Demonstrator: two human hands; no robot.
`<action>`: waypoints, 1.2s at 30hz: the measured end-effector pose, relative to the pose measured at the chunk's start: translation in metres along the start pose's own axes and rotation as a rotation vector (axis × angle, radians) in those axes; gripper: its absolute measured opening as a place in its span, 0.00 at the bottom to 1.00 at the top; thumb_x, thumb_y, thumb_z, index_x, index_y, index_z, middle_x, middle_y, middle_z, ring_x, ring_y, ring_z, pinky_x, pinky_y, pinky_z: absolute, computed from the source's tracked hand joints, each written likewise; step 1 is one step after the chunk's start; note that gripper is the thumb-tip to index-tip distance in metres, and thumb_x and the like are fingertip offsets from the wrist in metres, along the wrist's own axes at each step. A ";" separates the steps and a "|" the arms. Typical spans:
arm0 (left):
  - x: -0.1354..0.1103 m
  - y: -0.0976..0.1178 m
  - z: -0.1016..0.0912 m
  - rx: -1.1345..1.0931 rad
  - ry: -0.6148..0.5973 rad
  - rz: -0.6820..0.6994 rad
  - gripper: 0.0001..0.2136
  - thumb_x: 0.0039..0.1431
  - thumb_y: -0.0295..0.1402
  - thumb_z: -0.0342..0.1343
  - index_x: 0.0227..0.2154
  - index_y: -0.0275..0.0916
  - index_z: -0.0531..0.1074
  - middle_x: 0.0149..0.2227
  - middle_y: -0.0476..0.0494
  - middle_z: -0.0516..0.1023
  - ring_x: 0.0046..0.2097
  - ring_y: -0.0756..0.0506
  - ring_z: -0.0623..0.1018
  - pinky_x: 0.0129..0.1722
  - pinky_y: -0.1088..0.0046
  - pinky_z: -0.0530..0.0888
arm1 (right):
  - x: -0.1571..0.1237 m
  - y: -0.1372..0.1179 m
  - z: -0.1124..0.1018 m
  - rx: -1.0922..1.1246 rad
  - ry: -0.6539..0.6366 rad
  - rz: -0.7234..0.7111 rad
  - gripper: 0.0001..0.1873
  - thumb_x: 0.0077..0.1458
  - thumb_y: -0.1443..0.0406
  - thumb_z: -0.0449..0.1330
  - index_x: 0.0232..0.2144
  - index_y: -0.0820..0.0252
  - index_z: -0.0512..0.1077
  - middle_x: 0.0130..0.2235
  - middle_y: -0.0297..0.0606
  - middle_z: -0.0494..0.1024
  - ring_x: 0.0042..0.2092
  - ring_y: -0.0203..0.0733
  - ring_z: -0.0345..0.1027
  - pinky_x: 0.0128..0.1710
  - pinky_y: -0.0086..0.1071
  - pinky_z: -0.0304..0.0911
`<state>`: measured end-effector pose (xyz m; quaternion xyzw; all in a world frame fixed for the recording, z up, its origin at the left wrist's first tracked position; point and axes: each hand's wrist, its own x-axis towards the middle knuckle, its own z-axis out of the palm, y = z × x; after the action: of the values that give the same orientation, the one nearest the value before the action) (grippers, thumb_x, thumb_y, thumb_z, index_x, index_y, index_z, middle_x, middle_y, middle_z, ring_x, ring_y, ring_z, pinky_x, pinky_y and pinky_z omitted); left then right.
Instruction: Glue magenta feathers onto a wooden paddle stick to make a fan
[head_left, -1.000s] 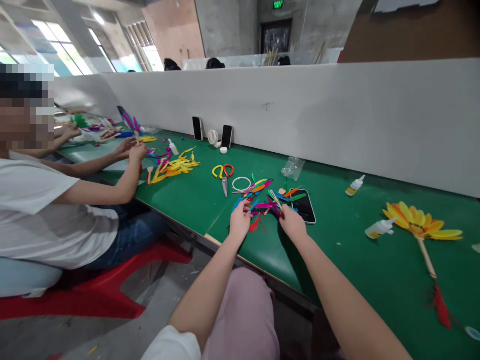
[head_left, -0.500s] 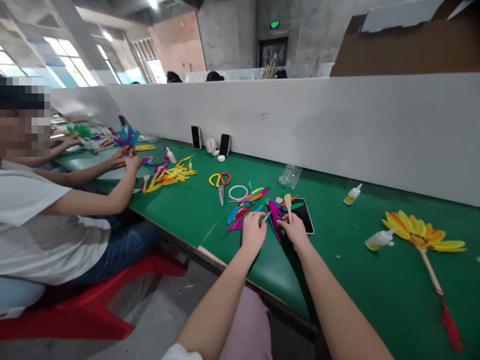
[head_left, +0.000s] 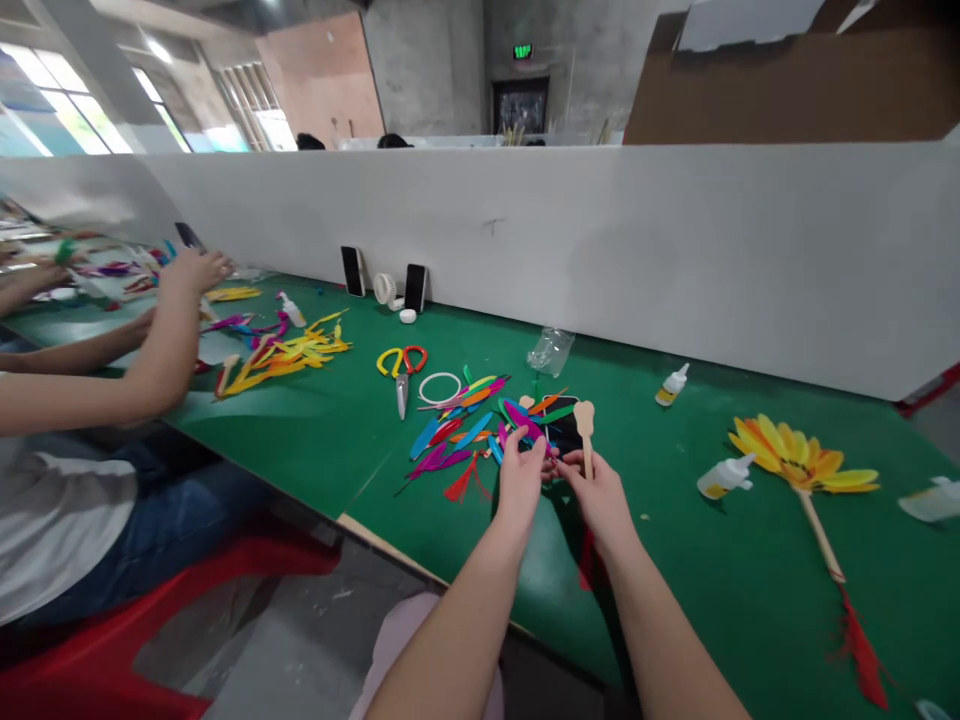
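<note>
My right hand is closed around a wooden fan handle whose wide, rounded end points up. Below that hand hangs a red tassel. My left hand meets it at the fingertips, pinched; whatever lies between those fingers is too small to make out. Just beyond the left hand is a magenta feather. Coloured feathers are strewn to the left, with another red tassel beside the hand. A dark phone lies partly hidden behind the feathers and the right hand.
Scissors and a white ring lie left of the feathers. Glue bottles and a yellow feather fan are on the right. A white partition borders the green table. At left, a co-worker's arm reaches over yellow feathers.
My hands have come together at the fingertips. A red tassel now shows under my right hand and another beside my left. The view has swung right; the co-worker's hand has risen toward the partition.
</note>
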<state>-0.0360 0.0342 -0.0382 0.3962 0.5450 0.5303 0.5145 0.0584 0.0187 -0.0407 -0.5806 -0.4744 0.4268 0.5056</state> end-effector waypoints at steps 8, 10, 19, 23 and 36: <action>-0.023 -0.001 0.008 -0.113 -0.225 -0.079 0.27 0.49 0.27 0.54 0.53 0.38 0.54 0.24 0.50 0.73 0.23 0.53 0.74 0.23 0.81 0.68 | -0.039 -0.012 -0.046 -0.012 0.130 0.132 0.17 0.37 0.57 0.63 0.30 0.60 0.68 0.21 0.31 0.71 0.20 0.31 0.61 0.18 0.24 0.55; -0.025 -0.005 0.008 0.002 -0.280 -0.067 0.27 0.48 0.28 0.54 0.53 0.42 0.55 0.24 0.51 0.73 0.22 0.53 0.73 0.20 0.82 0.67 | -0.047 -0.021 -0.060 0.047 0.153 0.192 0.19 0.37 0.55 0.64 0.30 0.60 0.67 0.14 0.26 0.64 0.13 0.28 0.50 0.11 0.22 0.44; -0.038 -0.013 0.012 0.470 -0.381 0.212 0.16 0.50 0.31 0.52 0.44 0.44 0.68 0.32 0.47 0.74 0.29 0.50 0.74 0.30 0.74 0.71 | -0.083 -0.035 -0.039 0.374 -0.090 0.310 0.17 0.44 0.52 0.59 0.23 0.60 0.63 0.13 0.21 0.50 0.13 0.22 0.38 0.11 0.20 0.33; -0.033 -0.002 0.008 0.249 -0.237 0.243 0.11 0.53 0.34 0.49 0.33 0.36 0.73 0.41 0.39 0.73 0.43 0.45 0.72 0.43 0.69 0.69 | -0.085 -0.025 -0.020 0.363 -0.200 0.343 0.16 0.44 0.54 0.60 0.27 0.60 0.66 0.14 0.20 0.47 0.14 0.23 0.39 0.12 0.20 0.37; -0.048 0.022 0.003 -0.278 -0.407 -0.142 0.16 0.44 0.36 0.60 0.36 0.34 0.69 0.26 0.44 0.76 0.31 0.46 0.76 0.26 0.75 0.73 | -0.075 -0.015 -0.018 0.180 -0.170 0.330 0.16 0.38 0.61 0.63 0.31 0.63 0.69 0.15 0.25 0.64 0.14 0.28 0.56 0.12 0.22 0.50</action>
<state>-0.0282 -0.0098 -0.0094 0.3809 0.3788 0.4720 0.6990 0.0605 -0.0575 -0.0227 -0.5648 -0.3740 0.5920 0.4366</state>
